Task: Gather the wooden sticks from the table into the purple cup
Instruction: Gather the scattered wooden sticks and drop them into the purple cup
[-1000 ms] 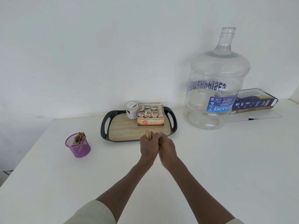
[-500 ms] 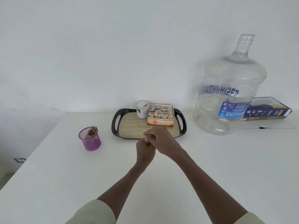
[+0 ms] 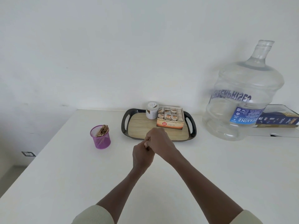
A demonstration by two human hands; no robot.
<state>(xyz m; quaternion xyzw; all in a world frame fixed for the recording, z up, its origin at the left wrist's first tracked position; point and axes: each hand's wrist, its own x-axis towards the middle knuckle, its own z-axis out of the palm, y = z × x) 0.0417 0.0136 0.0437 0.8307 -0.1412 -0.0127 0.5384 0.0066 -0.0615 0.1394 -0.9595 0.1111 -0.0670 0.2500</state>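
We are holding our left hand [image 3: 142, 156] and right hand [image 3: 159, 141] pressed together over the white bench [image 3: 68, 167], both curled; whether either grip has sticks, we cannot tell. The purple cup [image 3: 100, 137], bristling with wooden sticks [image 3: 102, 130], is standing left, bare bench between. Beyond our knuckles a tray [image 3: 159, 125] is sitting; a water jug [image 3: 242, 101] is looming right.
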